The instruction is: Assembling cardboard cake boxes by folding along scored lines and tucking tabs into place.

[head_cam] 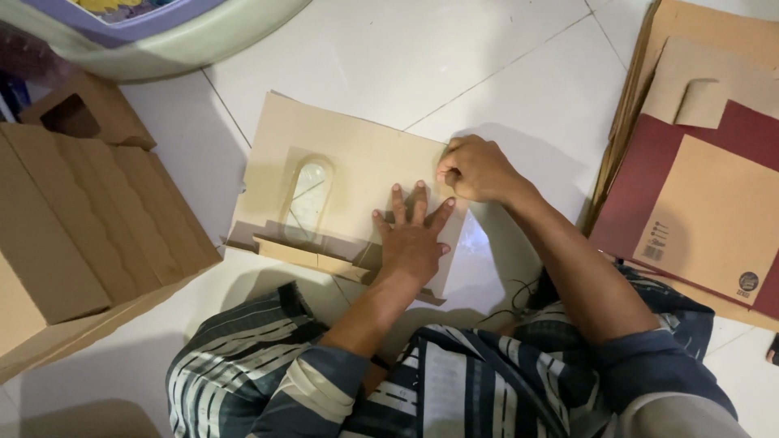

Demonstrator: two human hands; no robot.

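Your left hand [412, 243] lies flat on the cardboard sheet [357, 154], palm down, fingers [422, 199] spread wide and straight, pressing near the sheet's right end; it grips nothing. Your right hand [479, 169] sits just beyond it at the sheet's right edge, fingers curled in tight at that edge; whether they pinch the cardboard itself or some small tool there, you cannot tell from this view.

The cardboard sheet rests on the white tiled floor [487, 73] directly in front of your knees, tilted a little against the tile lines. It has an arched window cutout [308, 199] left of your left hand, with the floor showing through it, and a narrow cardboard strip [304, 253] runs along the near edge beneath the arch.

To your left stands a stepped cardboard model [89, 219] with wavy-edged layers, well apart from the sheet. To your right lies a stack of flat cardboard pieces [714, 203], tan and dark red, also apart from the sheet. A pale plastic tub [178, 45] sits at the top left, beyond the sheet. Your striped cloth [438, 381] covers your lap at the bottom.
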